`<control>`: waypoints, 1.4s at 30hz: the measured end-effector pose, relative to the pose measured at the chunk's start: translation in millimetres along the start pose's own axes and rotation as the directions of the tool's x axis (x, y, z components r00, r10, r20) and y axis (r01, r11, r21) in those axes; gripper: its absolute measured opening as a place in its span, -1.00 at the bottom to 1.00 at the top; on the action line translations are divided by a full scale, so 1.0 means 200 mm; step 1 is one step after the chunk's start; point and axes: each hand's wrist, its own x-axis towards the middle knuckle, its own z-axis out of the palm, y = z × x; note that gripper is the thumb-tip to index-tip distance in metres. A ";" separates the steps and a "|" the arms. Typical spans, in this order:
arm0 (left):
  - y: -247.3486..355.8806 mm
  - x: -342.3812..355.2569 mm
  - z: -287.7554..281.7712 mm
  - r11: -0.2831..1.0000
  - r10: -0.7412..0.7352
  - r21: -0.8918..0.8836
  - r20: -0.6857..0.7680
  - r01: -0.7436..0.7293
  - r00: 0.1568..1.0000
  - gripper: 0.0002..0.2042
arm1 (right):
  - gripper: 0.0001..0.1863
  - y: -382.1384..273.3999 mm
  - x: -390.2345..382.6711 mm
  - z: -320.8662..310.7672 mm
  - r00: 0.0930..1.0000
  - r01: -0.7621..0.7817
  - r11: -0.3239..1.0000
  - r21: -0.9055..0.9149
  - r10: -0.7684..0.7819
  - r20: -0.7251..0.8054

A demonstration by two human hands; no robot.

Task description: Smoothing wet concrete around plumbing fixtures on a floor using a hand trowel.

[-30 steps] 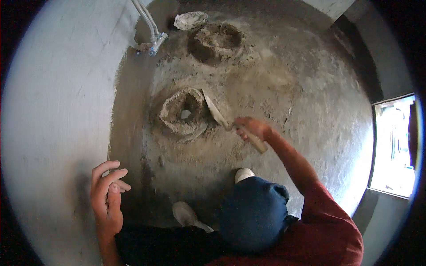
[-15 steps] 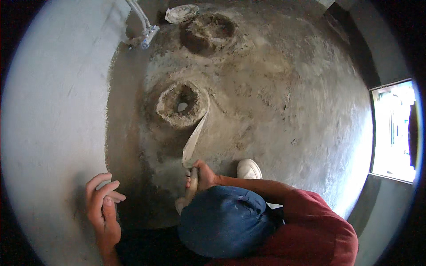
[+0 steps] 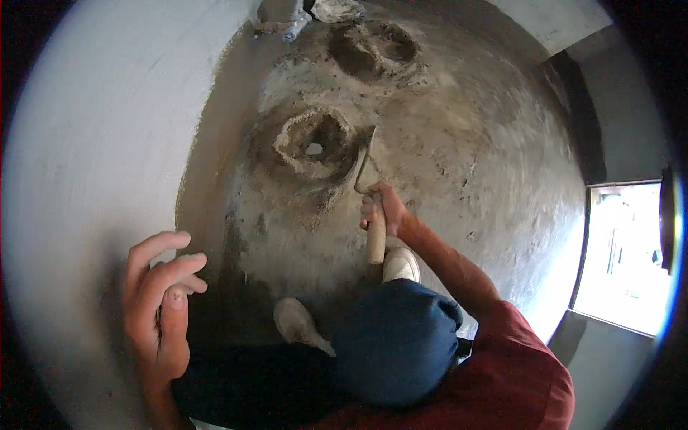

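Note:
My right hand point(image 3: 385, 208) is closed around the light-coloured handle of a pointed trowel point(image 3: 376, 240). Its thin blade points away from me, seen nearly edge-on, just right of a rough mortar ring point(image 3: 285, 136) on the floor. Whether the blade touches the ring or the floor, I cannot tell. A dark hole with a pale spot in it lies inside the ring. My left hand point(image 3: 161, 304) is raised at the lower left near the wall, its bent fingers apart and dusty, with nothing in them.
Beyond stands a second mortar ring point(image 3: 351, 64), with a crumpled pale bag point(image 3: 337, 10) and a pipe fitting point(image 3: 295, 29) behind it. A grey wall point(image 3: 107, 158) runs along the left. Two light shoes point(image 3: 295, 319) stand on the damp cement floor point(image 3: 444, 215); a bright opening point(image 3: 620, 251) is at right.
My right hand has moved forward and right with the trowel, its blade now beside the near ring's right side. My left hand stays raised. The view has shifted, showing one shoe more fully.

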 end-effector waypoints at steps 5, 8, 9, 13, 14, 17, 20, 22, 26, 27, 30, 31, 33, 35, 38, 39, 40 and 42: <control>-0.02 -0.06 -0.03 1.000 0.024 -0.018 -0.066 -0.025 0.998 -0.72 | -0.67 0.20 -0.19 0.13 0.998 -0.014 0.992 -0.127 0.005 -0.068; 0.02 -0.06 -0.06 0.995 0.097 -0.001 -0.068 -0.097 0.993 -0.73 | -0.65 0.12 -0.40 -0.04 0.950 0.121 0.955 -0.271 -0.191 -0.247; 0.03 -0.06 -0.05 0.997 0.083 0.004 -0.059 -0.083 0.995 -0.68 | -0.66 0.05 -0.45 -0.20 0.914 0.195 0.902 -0.385 -0.310 -0.262; 0.04 -0.05 -0.04 0.997 0.072 -0.005 -0.054 -0.072 0.996 -0.67 | -0.73 -0.12 -0.66 -0.25 0.788 0.113 -0.324 -0.939 -0.546 0.283; 0.02 -0.04 -0.05 0.997 0.067 -0.028 -0.063 -0.069 0.996 -0.67 | -0.73 -0.15 -0.70 -0.26 0.708 0.090 -0.607 -0.790 -0.519 0.479; 0.03 -0.03 -0.09 0.991 0.127 0.046 0.014 -0.127 0.992 -0.67 | -0.70 -0.20 -0.63 -0.33 0.785 -0.010 -0.831 -0.556 -0.351 0.510; 0.06 -0.05 -0.10 0.984 0.142 0.100 0.043 -0.145 0.989 -0.68 | -0.67 -0.22 -0.44 -0.49 0.732 0.051 -0.910 -0.410 -0.246 0.636; 0.07 -0.06 -0.09 0.991 0.117 0.069 0.016 -0.118 0.993 -0.68 | -0.71 -0.19 -0.35 -0.54 0.672 0.062 -0.900 -0.431 -0.282 0.685; 0.09 -0.06 -0.08 0.990 0.098 0.100 0.009 -0.099 0.995 -0.68 | -0.70 -0.13 -0.16 -0.53 0.541 -0.002 -0.874 -0.487 -0.410 0.734; 0.10 -0.07 -0.09 0.990 0.062 0.127 0.010 -0.063 0.998 -0.68 | -0.70 -0.09 -0.10 -0.47 0.537 0.020 -0.871 -0.492 -0.405 0.740; 0.06 -0.07 -0.08 0.992 0.049 0.113 -0.020 -0.046 0.999 -0.69 | -0.66 -0.03 -0.13 -0.23 0.612 0.035 -0.837 -0.547 -0.415 0.674; 0.06 -0.07 -0.07 0.995 0.058 0.086 -0.048 -0.053 0.997 -0.69 | -0.64 -0.02 -0.17 -0.15 0.711 -0.002 -0.785 -0.620 -0.437 0.551; 0.04 -0.06 -0.04 0.996 0.073 0.065 -0.070 -0.068 0.995 -0.70 | -0.62 0.00 -0.21 -0.04 0.794 -0.061 -0.726 -0.685 -0.451 0.408; 0.04 -0.05 -0.03 0.995 0.090 0.051 -0.090 -0.086 0.992 -0.70 | -0.59 0.01 -0.20 0.06 0.854 -0.102 -0.711 -0.695 -0.421 0.305; 0.05 -0.04 -0.04 0.994 0.092 0.066 -0.038 -0.089 0.995 -0.70 | -0.61 -0.01 -0.17 0.11 0.820 -0.003 -0.729 -0.685 -0.394 0.415; 0.05 -0.04 -0.04 0.993 0.096 0.070 -0.036 -0.093 0.995 -0.70 | -0.61 -0.05 -0.17 0.09 0.819 -0.004 -0.729 -0.685 -0.395 0.416; 0.06 -0.04 -0.04 0.993 0.095 0.076 -0.035 -0.092 0.995 -0.70 | -0.58 -0.12 -0.16 0.03 0.817 0.055 -0.725 -0.687 -0.363 0.448; 0.04 -0.06 -0.07 0.992 0.096 0.081 -0.040 -0.093 0.995 -0.70 | -0.55 -0.24 -0.21 -0.03 0.813 0.112 -0.732 -0.672 -0.321 0.485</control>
